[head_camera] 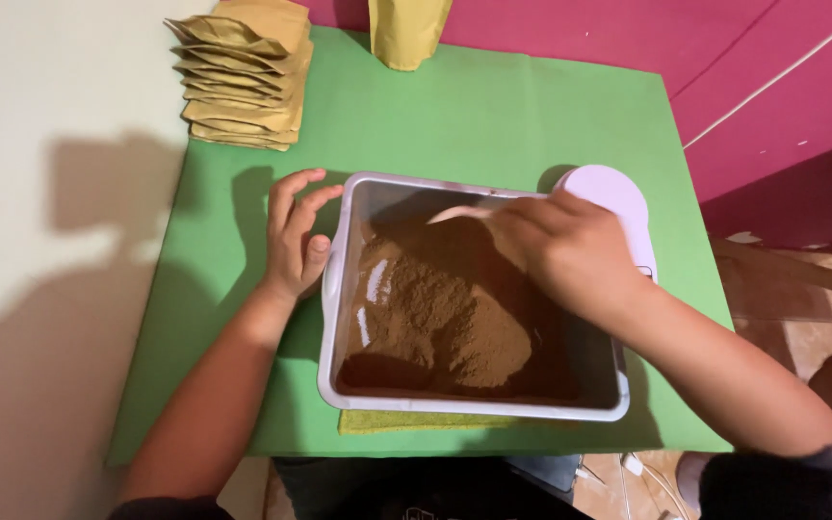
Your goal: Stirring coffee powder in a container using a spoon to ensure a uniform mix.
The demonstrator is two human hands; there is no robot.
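Over the grey tub (474,409) of brown powder (455,323), the right hand (556,250) grips a pale spoon (459,214) tightly; the left hand (296,241), fingers loosely spread, rests against the tub's left rim.

Dim warm light, hard shadows left, soft focus.

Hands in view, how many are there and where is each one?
2. The left hand rests against the left outer wall of the white tub of brown powder. The right hand is over the tub, holding a pale spoon.
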